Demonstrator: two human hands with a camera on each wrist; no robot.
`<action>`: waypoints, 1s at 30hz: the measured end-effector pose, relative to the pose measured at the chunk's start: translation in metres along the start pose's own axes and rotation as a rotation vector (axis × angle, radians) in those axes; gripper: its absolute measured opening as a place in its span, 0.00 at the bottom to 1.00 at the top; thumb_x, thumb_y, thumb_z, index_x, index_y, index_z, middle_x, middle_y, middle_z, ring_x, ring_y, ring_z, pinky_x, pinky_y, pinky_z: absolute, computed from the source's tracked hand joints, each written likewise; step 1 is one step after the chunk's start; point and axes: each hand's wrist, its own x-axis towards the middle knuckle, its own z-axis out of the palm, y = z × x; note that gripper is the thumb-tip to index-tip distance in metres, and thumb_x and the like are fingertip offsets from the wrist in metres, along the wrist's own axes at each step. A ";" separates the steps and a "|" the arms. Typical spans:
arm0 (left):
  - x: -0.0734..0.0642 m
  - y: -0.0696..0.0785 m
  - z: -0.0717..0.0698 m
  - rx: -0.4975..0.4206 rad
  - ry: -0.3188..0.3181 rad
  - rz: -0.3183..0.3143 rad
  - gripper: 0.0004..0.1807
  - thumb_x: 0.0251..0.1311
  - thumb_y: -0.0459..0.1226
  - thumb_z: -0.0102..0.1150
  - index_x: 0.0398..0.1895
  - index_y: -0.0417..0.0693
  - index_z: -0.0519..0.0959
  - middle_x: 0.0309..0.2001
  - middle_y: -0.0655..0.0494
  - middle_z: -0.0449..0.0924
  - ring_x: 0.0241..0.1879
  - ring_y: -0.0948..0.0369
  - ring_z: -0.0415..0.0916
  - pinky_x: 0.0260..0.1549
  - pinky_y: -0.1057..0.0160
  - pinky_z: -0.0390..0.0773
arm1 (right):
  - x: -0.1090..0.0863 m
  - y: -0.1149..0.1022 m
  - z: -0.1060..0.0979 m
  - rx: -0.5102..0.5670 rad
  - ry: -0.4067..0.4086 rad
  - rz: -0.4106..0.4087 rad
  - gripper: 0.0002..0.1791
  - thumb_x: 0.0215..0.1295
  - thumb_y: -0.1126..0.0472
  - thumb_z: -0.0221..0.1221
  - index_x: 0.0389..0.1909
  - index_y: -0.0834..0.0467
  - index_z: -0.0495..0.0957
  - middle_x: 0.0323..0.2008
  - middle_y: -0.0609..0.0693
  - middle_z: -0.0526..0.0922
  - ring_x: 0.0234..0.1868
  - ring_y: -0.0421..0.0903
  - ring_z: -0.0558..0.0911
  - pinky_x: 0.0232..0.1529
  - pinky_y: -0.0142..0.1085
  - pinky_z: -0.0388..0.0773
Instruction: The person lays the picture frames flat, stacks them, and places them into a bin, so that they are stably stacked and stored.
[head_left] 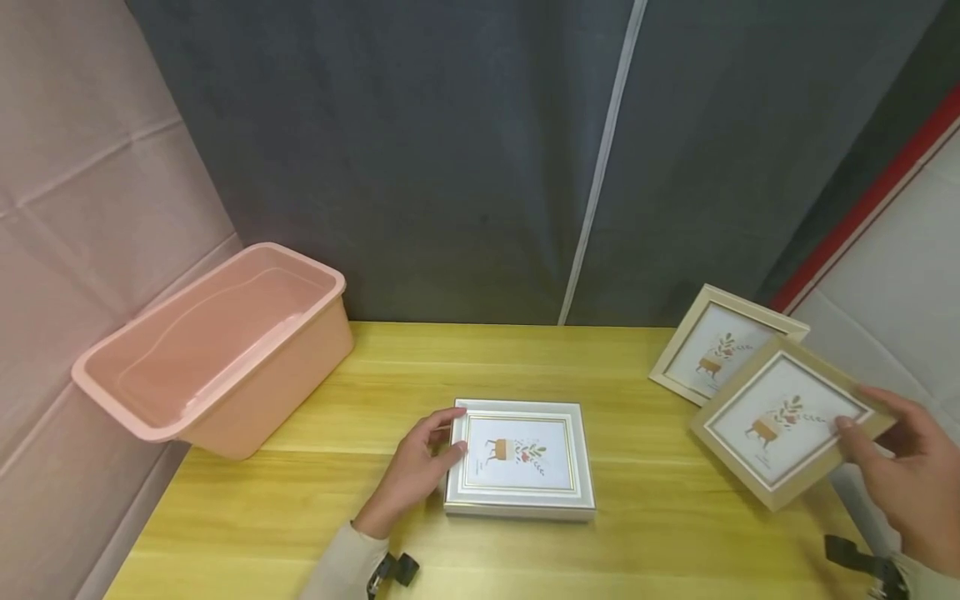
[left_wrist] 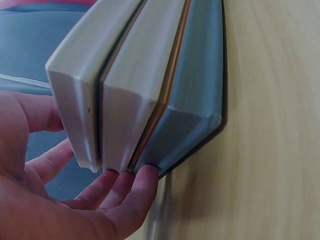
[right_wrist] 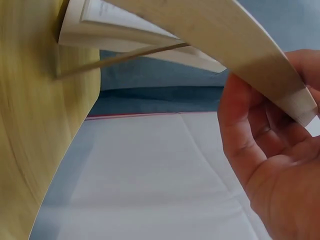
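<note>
My right hand [head_left: 911,467] grips a beige picture frame [head_left: 727,429] by its right corner, thumb on the front. In the right wrist view the fingers curl behind that frame's edge. Just behind it stands a cream picture frame [head_left: 678,367], tilted back and partly covered. My left hand [head_left: 416,475] rests at the left edge of a stack of picture frames lying flat, with a white frame [head_left: 517,500] on top. In the left wrist view three frame edges show, and the fingertips [left_wrist: 147,172] touch their sides with the fingers spread.
A pink plastic bin [head_left: 315,342] stands at the left back of the wooden table [head_left: 315,492]. A dark grey curtain [head_left: 420,167] hangs behind the table. In the right wrist view a thin strut [right_wrist: 120,58] slants down to the tabletop near the standing frame.
</note>
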 end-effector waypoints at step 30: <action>-0.009 0.009 -0.005 0.017 0.017 0.037 0.26 0.73 0.40 0.64 0.73 0.61 0.75 0.73 0.49 0.73 0.68 0.45 0.75 0.63 0.41 0.80 | -0.035 -0.059 0.027 0.239 -0.099 -0.267 0.30 0.56 0.87 0.62 0.63 0.74 0.77 0.36 0.38 0.87 0.28 0.30 0.83 0.26 0.20 0.79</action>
